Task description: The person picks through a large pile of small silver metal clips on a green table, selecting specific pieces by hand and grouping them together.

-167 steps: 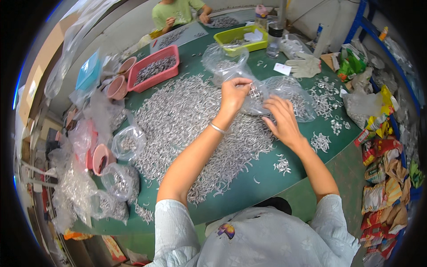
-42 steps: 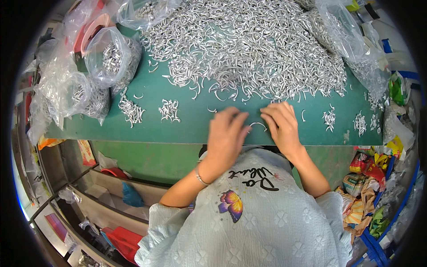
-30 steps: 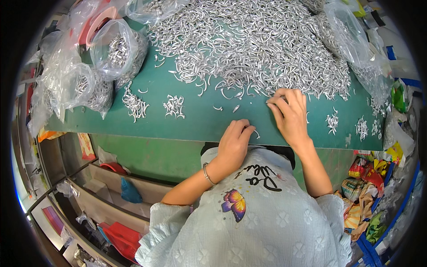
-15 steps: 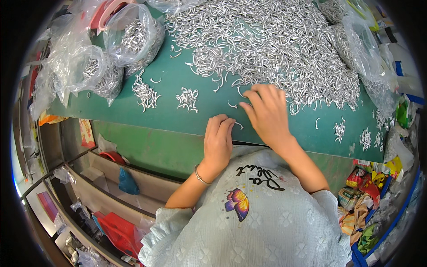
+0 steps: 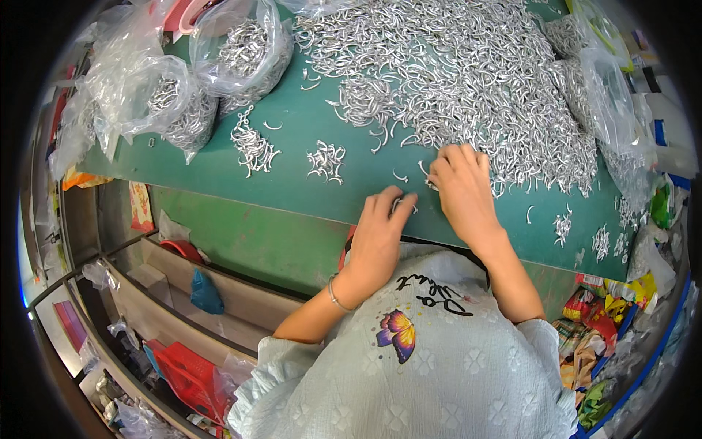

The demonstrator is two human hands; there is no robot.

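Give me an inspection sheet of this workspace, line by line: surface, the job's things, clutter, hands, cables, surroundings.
Surface: green table, near edge bare.
Job's things: big heap of curved silver metal pieces; small separate clusters.
Clutter: clear plastic bags of pieces at upper left, another bag at right.
Hands: left hand at the table edge, fingertips on a few pieces; right hand flat at the heap's near edge.
Cables: nothing seen.
Surroundings: shelf below with a red bin; colourful wrappers at lower right.

Bare green table (image 5: 307,194) left of the hooks heap (image 5: 468,80); bags (image 5: 219,66) block the far-left.
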